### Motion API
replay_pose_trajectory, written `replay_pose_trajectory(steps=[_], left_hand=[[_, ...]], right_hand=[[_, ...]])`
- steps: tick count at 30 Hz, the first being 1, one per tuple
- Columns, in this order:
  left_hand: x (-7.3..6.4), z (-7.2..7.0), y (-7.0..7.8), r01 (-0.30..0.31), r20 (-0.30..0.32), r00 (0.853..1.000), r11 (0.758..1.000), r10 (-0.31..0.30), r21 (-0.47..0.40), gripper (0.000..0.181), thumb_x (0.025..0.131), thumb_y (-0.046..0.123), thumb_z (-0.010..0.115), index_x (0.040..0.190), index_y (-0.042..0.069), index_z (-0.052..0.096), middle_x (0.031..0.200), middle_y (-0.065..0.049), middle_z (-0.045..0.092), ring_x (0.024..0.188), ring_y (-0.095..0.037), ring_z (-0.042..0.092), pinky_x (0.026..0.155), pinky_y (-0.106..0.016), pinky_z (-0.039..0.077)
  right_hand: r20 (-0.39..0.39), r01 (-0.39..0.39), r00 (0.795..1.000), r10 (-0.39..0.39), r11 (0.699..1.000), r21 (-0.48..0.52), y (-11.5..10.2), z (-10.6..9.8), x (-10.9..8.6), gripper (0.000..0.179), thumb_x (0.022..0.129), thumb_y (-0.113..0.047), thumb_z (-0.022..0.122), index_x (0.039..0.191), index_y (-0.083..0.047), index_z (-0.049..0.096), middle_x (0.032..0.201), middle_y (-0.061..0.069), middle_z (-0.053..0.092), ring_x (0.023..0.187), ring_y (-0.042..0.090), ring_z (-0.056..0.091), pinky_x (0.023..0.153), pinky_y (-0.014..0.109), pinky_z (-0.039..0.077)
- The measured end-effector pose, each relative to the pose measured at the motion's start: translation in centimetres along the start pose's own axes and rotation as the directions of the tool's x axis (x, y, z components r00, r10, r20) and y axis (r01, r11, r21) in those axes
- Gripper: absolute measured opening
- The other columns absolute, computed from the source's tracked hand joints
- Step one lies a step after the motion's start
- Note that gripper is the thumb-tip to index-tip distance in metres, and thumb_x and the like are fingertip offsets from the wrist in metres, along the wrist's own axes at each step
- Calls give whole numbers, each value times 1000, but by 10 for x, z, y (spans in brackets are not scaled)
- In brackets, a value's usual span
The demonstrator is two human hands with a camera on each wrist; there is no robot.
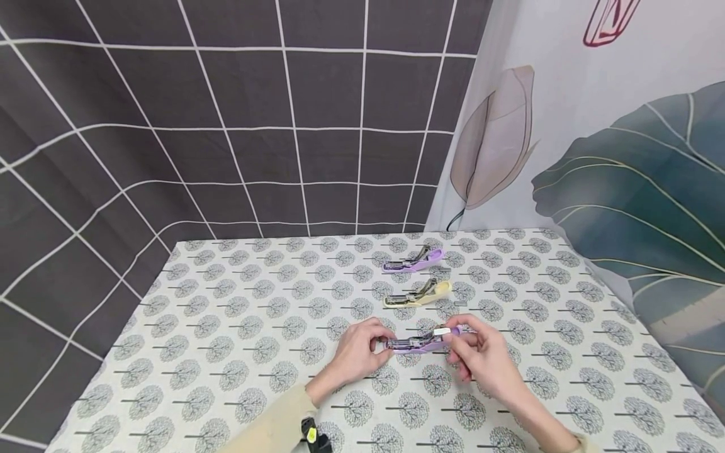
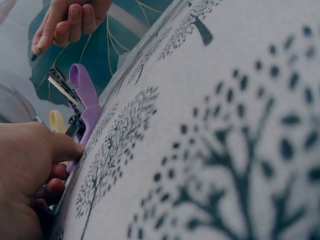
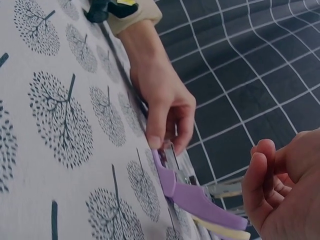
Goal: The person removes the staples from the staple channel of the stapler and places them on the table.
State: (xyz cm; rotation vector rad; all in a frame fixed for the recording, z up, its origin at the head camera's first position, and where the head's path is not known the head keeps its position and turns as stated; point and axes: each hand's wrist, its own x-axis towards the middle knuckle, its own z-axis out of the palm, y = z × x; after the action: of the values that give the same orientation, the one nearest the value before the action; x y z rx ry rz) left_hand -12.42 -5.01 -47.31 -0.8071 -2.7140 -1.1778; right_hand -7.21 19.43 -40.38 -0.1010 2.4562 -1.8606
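Note:
Nearest me on the table is a purple stapler (image 1: 421, 343), lying opened out with its metal magazine showing. My left hand (image 1: 362, 349) pinches its left end between thumb and fingers, as the left wrist view also shows. Above its right part, my right hand (image 1: 481, 355) pinches a small staple strip (image 1: 442, 331), which looks bright in the head view and dark in the left wrist view. The strip is apart from the stapler in the left wrist view. In the right wrist view, the right hand's fingers (image 3: 259, 180) hide the strip.
Farther back lie an opened yellow stapler (image 1: 419, 294) and another opened purple stapler (image 1: 413, 260). Small grey staple strips (image 1: 460, 303) lie beside them. A tree-print cloth (image 1: 226, 327) covers the table, with a dark grid curtain (image 1: 255, 157) behind it.

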Motion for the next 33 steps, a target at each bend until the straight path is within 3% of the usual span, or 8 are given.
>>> replay_pose_trajectory(steps=[11, 20, 33], left_hand=[[0, 0, -1, -1, -2, 1000, 1000, 0, -7, 26, 76, 9, 84, 100, 13, 76, 85, 10, 62, 58, 2, 41, 55, -19, 37], [1, 1, -3, -9, 0, 1000, 1000, 9, 0, 26, 76, 10, 83, 101, 14, 76, 86, 11, 63, 59, 2, 41, 55, -19, 37], [0, 1, -3, -12, -3, 1000, 1000, 12, 6, 25, 76, 10, 83, 100, 14, 76, 87, 11, 63, 59, 3, 42, 57, -19, 37]], right_hand=[[-18, 58, 998, -58, 998, -1, 10, -21, 3, 21, 96, -2, 62, 117, 0, 57, 69, 22, 62, 44, 19, 54, 41, 32, 49], [-60, 52, 997, -50, 998, 27, 18, -32, 4, 23, 97, -1, 61, 118, 5, 55, 67, 22, 60, 44, 17, 52, 40, 30, 48], [-94, -16, 995, 17, 1000, 9, 36, -47, 6, 22, 97, -2, 61, 118, 4, 56, 67, 20, 60, 45, 16, 51, 41, 29, 47]])
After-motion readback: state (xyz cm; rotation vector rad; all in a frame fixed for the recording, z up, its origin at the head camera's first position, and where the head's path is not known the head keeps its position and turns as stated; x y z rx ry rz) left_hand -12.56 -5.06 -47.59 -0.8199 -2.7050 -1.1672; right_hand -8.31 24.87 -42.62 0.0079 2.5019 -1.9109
